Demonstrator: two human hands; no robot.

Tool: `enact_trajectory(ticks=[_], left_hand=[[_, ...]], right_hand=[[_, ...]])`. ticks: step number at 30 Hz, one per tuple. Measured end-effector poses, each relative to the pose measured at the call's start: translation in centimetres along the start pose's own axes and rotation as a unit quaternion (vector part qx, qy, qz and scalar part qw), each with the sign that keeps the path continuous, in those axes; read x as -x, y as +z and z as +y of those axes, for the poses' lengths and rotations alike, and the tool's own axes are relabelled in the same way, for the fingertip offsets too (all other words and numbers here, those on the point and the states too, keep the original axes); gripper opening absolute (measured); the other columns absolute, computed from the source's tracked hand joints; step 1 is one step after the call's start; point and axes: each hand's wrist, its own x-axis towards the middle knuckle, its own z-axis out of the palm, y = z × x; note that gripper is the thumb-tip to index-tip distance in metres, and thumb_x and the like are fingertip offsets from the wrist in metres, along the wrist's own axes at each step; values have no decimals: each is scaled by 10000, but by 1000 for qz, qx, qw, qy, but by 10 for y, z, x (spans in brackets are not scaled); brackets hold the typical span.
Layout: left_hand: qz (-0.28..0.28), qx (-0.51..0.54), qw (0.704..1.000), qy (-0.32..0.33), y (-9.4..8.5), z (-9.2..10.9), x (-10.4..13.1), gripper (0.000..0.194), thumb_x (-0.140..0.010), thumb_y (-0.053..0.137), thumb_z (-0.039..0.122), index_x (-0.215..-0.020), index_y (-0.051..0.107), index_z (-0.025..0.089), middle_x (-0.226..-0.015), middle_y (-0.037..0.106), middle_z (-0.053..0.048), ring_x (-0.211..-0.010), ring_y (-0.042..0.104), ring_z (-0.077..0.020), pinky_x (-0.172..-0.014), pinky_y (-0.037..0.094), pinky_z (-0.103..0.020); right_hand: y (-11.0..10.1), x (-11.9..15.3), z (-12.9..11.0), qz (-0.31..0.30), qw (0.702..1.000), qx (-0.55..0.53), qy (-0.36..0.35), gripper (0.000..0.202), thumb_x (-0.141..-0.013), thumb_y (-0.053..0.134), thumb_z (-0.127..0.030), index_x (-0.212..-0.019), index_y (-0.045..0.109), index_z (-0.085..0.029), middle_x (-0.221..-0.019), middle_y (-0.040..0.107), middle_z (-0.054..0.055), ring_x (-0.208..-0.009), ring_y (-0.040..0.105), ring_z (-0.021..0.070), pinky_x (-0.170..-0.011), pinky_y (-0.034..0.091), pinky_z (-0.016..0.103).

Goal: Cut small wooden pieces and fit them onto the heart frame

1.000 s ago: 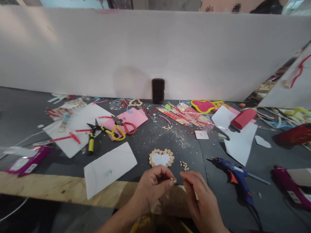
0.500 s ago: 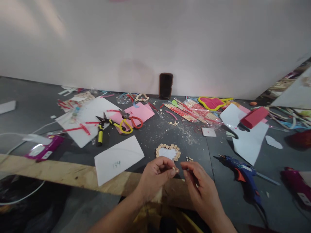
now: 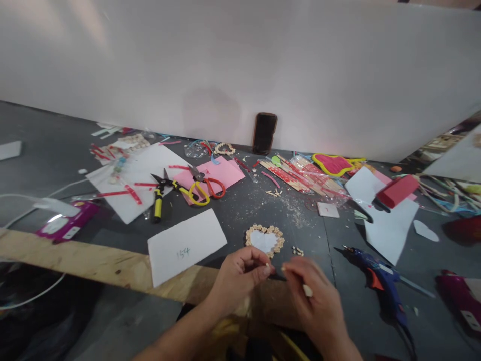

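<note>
My left hand (image 3: 240, 276) is closed in a pinch on a small pale wooden piece (image 3: 267, 264), just in front of a heart. The white paper heart (image 3: 265, 241) lies on the table, bordered by small beige wooden pieces. My right hand (image 3: 317, 303), slightly blurred, faces the left with its fingers pinched together. A tiny pale wooden piece (image 3: 283, 268) shows at its fingertips, and another pale bit (image 3: 308, 290) is tucked against its curled fingers. Several loose small wooden pieces (image 3: 297, 251) lie beside the heart, beyond the right hand.
A blue glue gun (image 3: 385, 276) lies at right. White card marked 154 (image 3: 188, 245), red-and-yellow scissors (image 3: 203, 185) and pliers (image 3: 158, 203) lie at left. A phone (image 3: 264, 133) leans on the wall. Wooden sticks (image 3: 289, 175) and a red stapler-like tool (image 3: 397, 190) are farther back.
My right hand has turned and its fingertips have come together, showing pale bits. My left hand keeps its pinch. The whole view has shifted and tilted slightly.
</note>
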Motion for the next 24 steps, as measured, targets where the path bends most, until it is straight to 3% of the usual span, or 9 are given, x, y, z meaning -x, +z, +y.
enact_trajectory(ticks=[3, 6, 10, 13, 16, 19, 21, 24], left_hand=[[2, -29, 999, 27, -6, 2, 2, 206, -740, 687, 333, -796, 614, 149, -784, 690, -48, -749, 619, -150, -699, 458, -245], [6, -65, 997, 45, -11, 2, 3, 185, -773, 644, 322, -835, 621, 149, -801, 694, -55, -756, 617, -151, -693, 459, -244], [21, -102, 994, 44, -15, 0, 6, 182, -794, 606, 295, -915, 624, 161, -858, 716, -70, -798, 644, -170, -701, 477, -251], [37, -158, 985, 62, -20, -1, 10, 175, -799, 584, 272, -923, 656, 171, -868, 731, -67, -794, 660, -184, -693, 484, -256], [57, -224, 969, 87, -28, 1, 14, 173, -806, 549, 247, -845, 703, 178, -796, 732, -46, -727, 659, -187, -660, 476, -253], [79, -243, 960, 113, -39, 3, 20, 185, -807, 539, 235, -844, 714, 187, -772, 723, -41, -713, 652, -184, -659, 476, -252], [96, -236, 958, 131, -46, 5, 25, 164, -798, 556, 235, -838, 705, 181, -792, 717, -53, -739, 649, -184, -683, 478, -255], [116, -211, 959, 148, -57, 7, 33, 140, -795, 567, 236, -805, 687, 164, -776, 694, -62, -736, 631, -178, -691, 474, -256]], right_hand=[[-18, -2, 30, 33, 990, 129, 52, 137, -877, 475, -288, -898, 600, -236, -849, 670, 45, -764, 643, 171, -672, 513, 281], [-26, -3, 56, -49, 969, 235, 58, 222, -898, 415, -313, -906, 619, -224, -875, 679, 56, -735, 647, 180, -613, 497, 289], [-18, -1, 72, -95, 966, 238, 35, 247, -899, 404, -299, -858, 641, -240, -834, 680, 31, -735, 648, 175, -623, 498, 285], [-16, -8, 74, -92, 970, 224, 25, 229, -886, 419, -310, -954, 625, -238, -916, 678, 43, -697, 646, 164, -578, 498, 282], [-19, -35, 65, -73, 978, 198, 4, 259, -871, 440, -356, -1037, 596, -234, -968, 662, 62, -663, 634, 162, -544, 488, 287], [-7, -78, 37, -105, 980, 161, -59, 250, -889, 420, -345, -1022, 599, -232, -966, 660, 72, -792, 641, 177, -648, 499, 293], [15, -109, 11, -166, 973, 134, -85, 235, -894, 420, -298, -1033, 593, -219, -977, 646, 75, -790, 627, 167, -659, 489, 286], [67, -152, -22, -236, 959, 117, -100, 220, -882, 472, -237, -1067, 584, -200, -1033, 627, 68, -864, 606, 148, -746, 473, 265]])
